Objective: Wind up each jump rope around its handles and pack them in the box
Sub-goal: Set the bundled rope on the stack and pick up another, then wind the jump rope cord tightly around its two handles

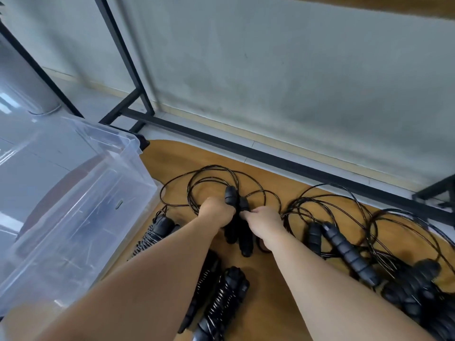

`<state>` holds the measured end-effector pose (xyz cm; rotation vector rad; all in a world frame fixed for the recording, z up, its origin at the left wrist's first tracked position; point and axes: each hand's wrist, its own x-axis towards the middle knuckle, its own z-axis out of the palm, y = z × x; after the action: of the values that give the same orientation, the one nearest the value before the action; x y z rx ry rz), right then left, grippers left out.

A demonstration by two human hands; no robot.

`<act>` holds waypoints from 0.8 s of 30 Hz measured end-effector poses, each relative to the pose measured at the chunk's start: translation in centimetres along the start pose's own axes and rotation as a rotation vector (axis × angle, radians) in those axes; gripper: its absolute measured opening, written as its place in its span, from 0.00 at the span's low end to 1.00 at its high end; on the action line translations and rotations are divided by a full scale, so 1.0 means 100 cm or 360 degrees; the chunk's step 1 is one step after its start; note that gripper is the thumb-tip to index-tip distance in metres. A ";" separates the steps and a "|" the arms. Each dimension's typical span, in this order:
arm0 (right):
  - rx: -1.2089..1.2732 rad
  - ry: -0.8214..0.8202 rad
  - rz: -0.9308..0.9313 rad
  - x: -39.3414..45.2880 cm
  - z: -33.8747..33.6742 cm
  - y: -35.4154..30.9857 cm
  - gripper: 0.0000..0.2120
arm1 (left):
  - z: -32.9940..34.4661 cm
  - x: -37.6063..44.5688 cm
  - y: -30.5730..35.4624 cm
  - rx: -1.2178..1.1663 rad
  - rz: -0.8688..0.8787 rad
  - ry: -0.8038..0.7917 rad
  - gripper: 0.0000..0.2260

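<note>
The clear plastic storage box [73, 193] runs off the left edge, so its far side is lost. The left hand [216, 212] covers the middle of the pair of black ribbed handles [240, 227], hiding its fingers. A pile of black foam-grip jump ropes [418, 289] is cut at the bottom right corner; their count is unclear.

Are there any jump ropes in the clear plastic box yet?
No, the clear plastic box shows no ropes inside; the wound ropes lie on the wooden floor beside it.
</note>
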<state>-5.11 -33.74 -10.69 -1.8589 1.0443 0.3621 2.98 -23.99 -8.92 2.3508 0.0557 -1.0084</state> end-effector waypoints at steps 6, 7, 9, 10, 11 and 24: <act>0.0713 -0.0035 0.0146 -0.042 -0.011 -0.005 0.20 | -0.017 -0.039 0.000 -0.0575 -0.0002 -0.0076 0.11; 0.0845 -0.0037 0.0185 -0.052 -0.015 -0.009 0.17 | -0.021 -0.049 0.001 -0.0618 0.0011 -0.0080 0.12; 0.1113 -0.0030 0.0231 -0.072 -0.023 -0.014 0.11 | -0.033 -0.069 0.003 -0.0696 0.0044 -0.0110 0.13; 0.1248 -0.0020 0.0246 -0.082 -0.028 -0.018 0.10 | -0.041 -0.082 0.005 -0.0720 0.0061 -0.0146 0.13; 0.1378 -0.0020 0.0251 -0.092 -0.032 -0.021 0.10 | -0.047 -0.093 0.005 -0.0744 0.0068 -0.0182 0.13; 0.1918 -0.0045 -0.0202 -0.253 -0.090 -0.096 0.05 | -0.143 -0.235 0.035 -0.0873 0.0620 -0.0524 0.14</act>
<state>-14.20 -26.55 15.34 -0.8073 0.8115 -0.2925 -3.57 -15.21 16.56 1.6032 -0.2176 -1.0118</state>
